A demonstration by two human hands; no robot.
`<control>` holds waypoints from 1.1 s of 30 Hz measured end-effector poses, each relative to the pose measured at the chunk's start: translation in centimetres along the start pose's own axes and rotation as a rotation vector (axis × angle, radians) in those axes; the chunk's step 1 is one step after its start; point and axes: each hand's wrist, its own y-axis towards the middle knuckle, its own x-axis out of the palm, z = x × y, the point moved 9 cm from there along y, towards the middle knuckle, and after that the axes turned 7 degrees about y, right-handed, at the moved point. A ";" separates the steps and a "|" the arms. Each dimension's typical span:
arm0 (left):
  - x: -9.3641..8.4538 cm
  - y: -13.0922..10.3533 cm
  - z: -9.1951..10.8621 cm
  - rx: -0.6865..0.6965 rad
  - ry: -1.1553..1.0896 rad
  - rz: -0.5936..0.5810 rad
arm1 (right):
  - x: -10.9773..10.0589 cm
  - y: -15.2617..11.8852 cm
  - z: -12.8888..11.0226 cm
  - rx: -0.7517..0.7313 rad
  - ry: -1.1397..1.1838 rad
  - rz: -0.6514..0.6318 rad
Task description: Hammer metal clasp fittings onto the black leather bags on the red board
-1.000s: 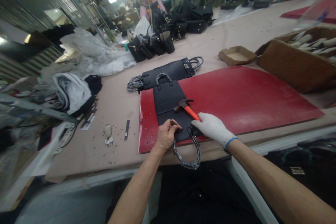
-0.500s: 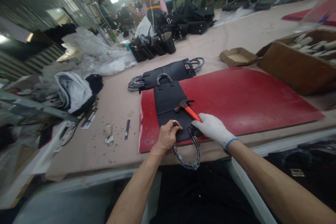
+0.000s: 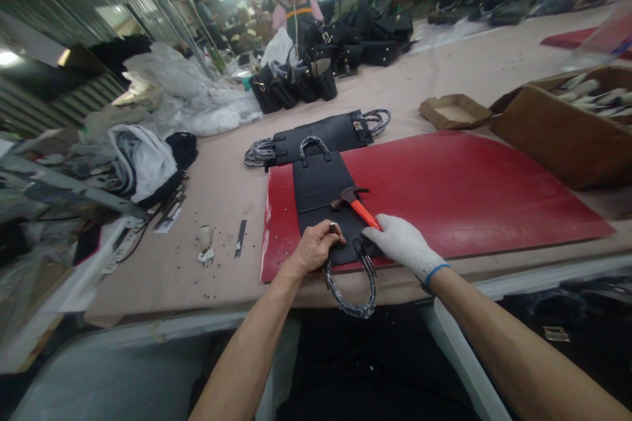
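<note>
A black leather bag panel (image 3: pixel 322 177) lies across the left part of a red board (image 3: pixel 444 191). One wrapped handle (image 3: pixel 314 143) is at its far end, and another wrapped handle (image 3: pixel 353 308) hangs over the table's front edge. My bare left hand (image 3: pixel 318 247) rests on the panel's near part, fingers closed around a short metal punch (image 3: pixel 332 226) whose shiny top shows. The punch's lower end is hidden by the fingers. My right hand (image 3: pixel 402 241), in a white glove, grips a hammer (image 3: pixel 363 209) by its orange handle. The hammer's head is above the panel, beyond my left hand.
Behind the board lies a stack of black panels (image 3: pixel 320 135) with wrapped handles. To the left are a thread spool (image 3: pixel 204 237) and a flat blade (image 3: pixel 240 238). Cardboard boxes (image 3: pixel 557 131) stand at right. Black bags (image 3: pixel 296 85) and a person (image 3: pixel 299 13) are farther back.
The view has shifted slightly. Both hands keep their holds, and the hammer stays nearly where it was over the panel.
</note>
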 end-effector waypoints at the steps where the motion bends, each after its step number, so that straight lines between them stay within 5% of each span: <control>1: 0.0 -0.2 -0.1 -0.002 -0.003 0.012 | 0.0 0.1 0.1 -0.002 0.015 0.002; 7: 0.4 -1.4 -0.3 0.039 0.064 0.113 | -0.3 -0.8 0.2 -0.049 0.191 0.002; 11: 1.0 -1.9 0.4 0.159 0.154 0.117 | -3.2 -4.3 -1.5 -0.128 0.347 0.010; 16: 1.2 -2.3 0.3 0.209 0.212 0.197 | -9.2 -9.9 -3.9 -0.297 0.431 0.289; 22: 1.4 -2.5 -0.1 0.220 0.232 0.238 | -8.3 -11.5 -4.1 -0.405 0.023 0.270; 28: 1.3 -2.1 0.1 0.200 0.235 0.225 | -13.5 -13.8 -6.5 -0.490 0.163 0.593; 33: 1.4 -2.2 0.3 0.209 0.251 0.230 | -9.3 -11.9 -6.4 -0.474 -0.171 0.317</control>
